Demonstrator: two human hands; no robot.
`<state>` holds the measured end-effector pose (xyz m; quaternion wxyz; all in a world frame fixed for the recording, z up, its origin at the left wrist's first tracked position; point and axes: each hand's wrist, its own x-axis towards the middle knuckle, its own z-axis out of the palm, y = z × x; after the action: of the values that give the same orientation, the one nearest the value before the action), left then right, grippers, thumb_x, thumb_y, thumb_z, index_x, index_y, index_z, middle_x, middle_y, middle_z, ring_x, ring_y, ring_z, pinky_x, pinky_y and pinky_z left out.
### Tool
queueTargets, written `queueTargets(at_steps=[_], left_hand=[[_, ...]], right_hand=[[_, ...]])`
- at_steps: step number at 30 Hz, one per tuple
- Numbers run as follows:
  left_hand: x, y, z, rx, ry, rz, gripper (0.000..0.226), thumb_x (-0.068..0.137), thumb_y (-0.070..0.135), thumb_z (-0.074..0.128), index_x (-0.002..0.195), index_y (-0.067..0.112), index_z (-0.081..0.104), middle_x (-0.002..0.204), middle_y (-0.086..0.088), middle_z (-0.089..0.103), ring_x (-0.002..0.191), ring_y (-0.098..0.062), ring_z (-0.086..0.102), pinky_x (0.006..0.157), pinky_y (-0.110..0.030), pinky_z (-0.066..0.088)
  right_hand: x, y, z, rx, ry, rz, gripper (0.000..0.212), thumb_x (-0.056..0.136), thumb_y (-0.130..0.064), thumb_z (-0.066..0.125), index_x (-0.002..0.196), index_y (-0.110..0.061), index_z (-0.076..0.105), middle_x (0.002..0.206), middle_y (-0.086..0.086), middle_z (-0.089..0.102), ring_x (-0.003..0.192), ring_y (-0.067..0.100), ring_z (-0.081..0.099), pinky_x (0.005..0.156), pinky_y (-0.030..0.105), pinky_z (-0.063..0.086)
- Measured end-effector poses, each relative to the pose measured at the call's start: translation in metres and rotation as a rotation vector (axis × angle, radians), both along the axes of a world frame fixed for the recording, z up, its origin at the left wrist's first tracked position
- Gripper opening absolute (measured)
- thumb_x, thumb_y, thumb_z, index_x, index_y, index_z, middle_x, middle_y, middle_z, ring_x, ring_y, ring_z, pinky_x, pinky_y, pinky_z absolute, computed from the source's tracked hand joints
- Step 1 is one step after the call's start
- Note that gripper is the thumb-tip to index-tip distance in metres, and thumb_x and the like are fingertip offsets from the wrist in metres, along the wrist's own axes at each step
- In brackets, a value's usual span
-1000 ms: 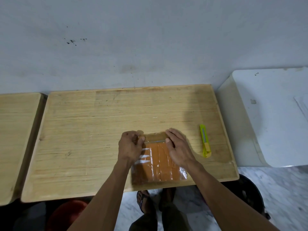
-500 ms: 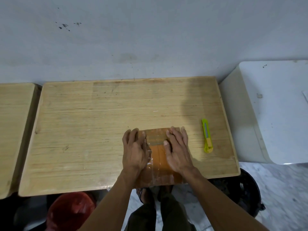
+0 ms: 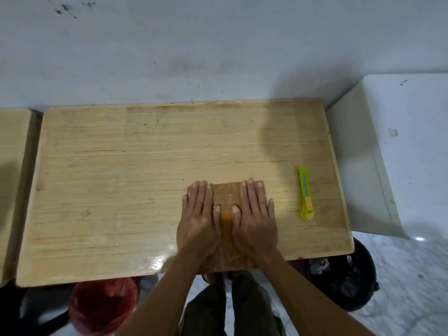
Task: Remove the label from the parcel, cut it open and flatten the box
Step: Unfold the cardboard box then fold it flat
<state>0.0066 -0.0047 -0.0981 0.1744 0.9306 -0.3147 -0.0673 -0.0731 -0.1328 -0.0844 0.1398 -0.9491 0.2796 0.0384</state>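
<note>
A brown cardboard box [image 3: 226, 197], flat and covered in shiny clear tape, lies at the near edge of the wooden table [image 3: 121, 178]. My left hand [image 3: 198, 219] presses palm-down on its left half, fingers straight. On the right half my right hand [image 3: 255, 219] lies flat in the same way. Only a narrow strip of box shows between the hands, plus its far edge and a bit hanging over the table's front. A yellow-green utility knife [image 3: 306, 193] rests on the table to the right of my right hand, apart from it.
A second wooden table [image 3: 12, 185] stands at the left, a white surface [image 3: 400, 154] at the right. Below the table's front edge are a red plastic bag [image 3: 104, 306] and a black bin [image 3: 344, 280]. My legs show under the table edge.
My hands went from gripping the box's far end to lying flat on it. The box now lies flatter, and both hands have spread out over its two halves.
</note>
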Motion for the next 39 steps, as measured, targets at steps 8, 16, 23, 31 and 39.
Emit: queueTargets(at_steps=[8, 16, 23, 31, 39], left_hand=[[0.042, -0.025, -0.001, -0.033, 0.006, 0.030, 0.056, 0.104, 0.034, 0.031, 0.154, 0.007, 0.032, 0.163, -0.012, 0.027, 0.154, -0.026, 0.013, 0.125, -0.048, 0.013], [0.013, -0.008, 0.009, 0.152, 0.089, 0.098, 0.066, 0.104, 0.049, 0.022, 0.160, 0.019, 0.005, 0.168, -0.003, -0.004, 0.155, -0.020, -0.011, 0.125, -0.052, 0.005], [0.011, -0.007, 0.010, 0.194, 0.085, 0.115, 0.067, 0.103, 0.053, 0.021, 0.160, 0.019, 0.013, 0.168, -0.005, 0.005, 0.156, -0.022, -0.004, 0.123, -0.057, 0.013], [0.010, -0.008, 0.004, 0.196, -0.018, 0.122, 0.068, 0.101, 0.050, 0.033, 0.158, 0.016, 0.021, 0.167, -0.008, 0.014, 0.155, -0.026, 0.009, 0.120, -0.060, 0.014], [0.011, -0.006, -0.002, 0.154, -0.075, 0.104, 0.071, 0.098, 0.050, 0.036, 0.157, 0.012, 0.024, 0.165, -0.012, 0.019, 0.154, -0.031, 0.016, 0.118, -0.063, 0.018]], right_hand=[[0.041, -0.021, -0.002, 0.004, 0.020, -0.029, 0.062, 0.103, -0.045, 0.021, 0.158, -0.019, 0.006, 0.166, -0.001, 0.002, 0.153, 0.019, -0.005, 0.120, 0.058, 0.013], [0.016, -0.011, 0.002, -0.065, -0.011, -0.022, 0.063, 0.101, -0.047, 0.032, 0.156, -0.020, 0.020, 0.165, 0.000, 0.015, 0.153, 0.020, 0.005, 0.116, 0.062, 0.021], [0.013, -0.015, 0.004, -0.041, 0.068, 0.014, 0.064, 0.101, -0.049, 0.029, 0.157, -0.020, 0.016, 0.165, 0.000, 0.012, 0.153, 0.019, 0.001, 0.117, 0.059, 0.019], [0.017, -0.011, 0.000, -0.015, 0.074, -0.024, 0.068, 0.099, -0.049, 0.034, 0.157, -0.020, 0.013, 0.166, 0.000, 0.007, 0.154, 0.020, -0.002, 0.118, 0.059, 0.015], [0.016, -0.010, -0.004, 0.009, 0.084, -0.020, 0.070, 0.099, -0.051, 0.029, 0.158, -0.020, 0.008, 0.167, 0.001, 0.002, 0.153, 0.022, -0.004, 0.119, 0.060, 0.013]])
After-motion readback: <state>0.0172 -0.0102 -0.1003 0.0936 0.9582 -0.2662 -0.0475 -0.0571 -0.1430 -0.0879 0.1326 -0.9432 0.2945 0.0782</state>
